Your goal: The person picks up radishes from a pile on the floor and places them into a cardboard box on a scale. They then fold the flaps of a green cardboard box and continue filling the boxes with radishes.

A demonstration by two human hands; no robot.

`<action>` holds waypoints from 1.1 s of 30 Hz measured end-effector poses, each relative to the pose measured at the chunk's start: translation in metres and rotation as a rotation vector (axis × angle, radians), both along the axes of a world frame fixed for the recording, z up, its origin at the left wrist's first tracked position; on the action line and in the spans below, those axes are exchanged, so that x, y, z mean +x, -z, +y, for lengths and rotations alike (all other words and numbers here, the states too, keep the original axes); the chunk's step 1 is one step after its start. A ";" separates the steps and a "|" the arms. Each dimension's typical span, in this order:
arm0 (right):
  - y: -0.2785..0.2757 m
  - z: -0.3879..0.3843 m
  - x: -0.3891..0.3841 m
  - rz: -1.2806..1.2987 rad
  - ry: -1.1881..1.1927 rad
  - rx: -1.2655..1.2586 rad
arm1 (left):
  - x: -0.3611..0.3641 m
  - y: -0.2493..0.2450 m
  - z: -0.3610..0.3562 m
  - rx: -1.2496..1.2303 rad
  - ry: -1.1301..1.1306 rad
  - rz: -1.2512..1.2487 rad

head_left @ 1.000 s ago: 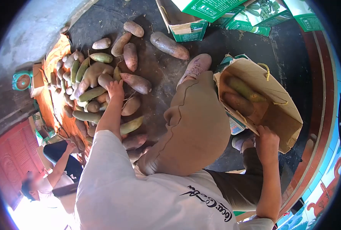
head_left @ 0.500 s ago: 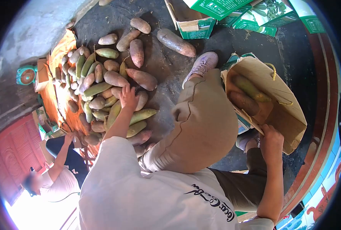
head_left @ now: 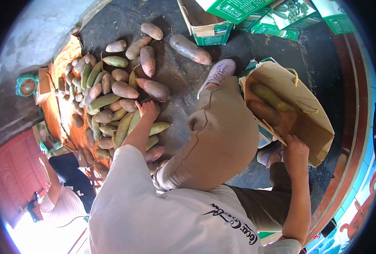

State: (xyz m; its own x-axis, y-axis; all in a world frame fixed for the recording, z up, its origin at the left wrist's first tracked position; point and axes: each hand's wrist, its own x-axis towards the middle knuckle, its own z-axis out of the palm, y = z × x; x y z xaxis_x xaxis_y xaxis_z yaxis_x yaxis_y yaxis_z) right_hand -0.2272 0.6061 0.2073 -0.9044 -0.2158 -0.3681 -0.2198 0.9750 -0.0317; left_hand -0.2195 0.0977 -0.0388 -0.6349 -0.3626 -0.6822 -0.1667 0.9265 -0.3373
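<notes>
Nearest us, along the bottom of the frame, is a white cloth shirt (head_left: 162,216) with black cursive lettering, and above it a bent knee in tan trousers (head_left: 224,139). At right of centre, our right hand (head_left: 296,150) has its fingers curled over the lower edge of an open, plain brown cardboard box (head_left: 314,101), gripping it. In the box lie two long vegetables side by side: a greenish one (head_left: 267,95) and a brownish one (head_left: 263,113).

Left of centre, our left hand (head_left: 149,110) lies at the right edge of a heap of long, rounded green and reddish-brown vegetables (head_left: 125,90). Its fingers are slightly bent; we cannot tell whether they have closed on anything, as the hand covers what is beneath. Just above it lies a reddish-brown, tapered vegetable (head_left: 154,89).

At upper centre, near a pale pink shoe (head_left: 219,74), we see a long grey-brown vegetable (head_left: 191,50) on the dark floor (head_left: 234,44). Beyond it, at the upper right, stand green-and-white printed cartons (head_left: 241,8). Farther off, at left, are a bright orange sheet (head_left: 68,57) and a round green fan (head_left: 27,86). At the lower left is another person in a pale top (head_left: 67,205), beside a red slatted panel (head_left: 16,165).
</notes>
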 end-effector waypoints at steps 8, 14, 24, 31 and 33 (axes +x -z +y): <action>0.003 0.001 0.005 0.019 0.000 0.001 | 0.009 0.029 0.011 -0.022 0.096 0.016; 0.004 0.003 0.006 0.048 -0.037 0.022 | 0.021 0.019 0.023 0.072 0.235 0.053; 0.008 0.002 0.009 0.028 -0.029 0.066 | 0.009 -0.045 0.020 0.474 -0.300 0.561; 0.019 0.003 0.011 0.013 -0.022 0.083 | -0.075 -0.205 0.093 1.052 -0.369 1.203; 0.020 0.002 0.009 0.001 -0.021 0.114 | -0.097 -0.257 0.126 1.300 -0.327 1.183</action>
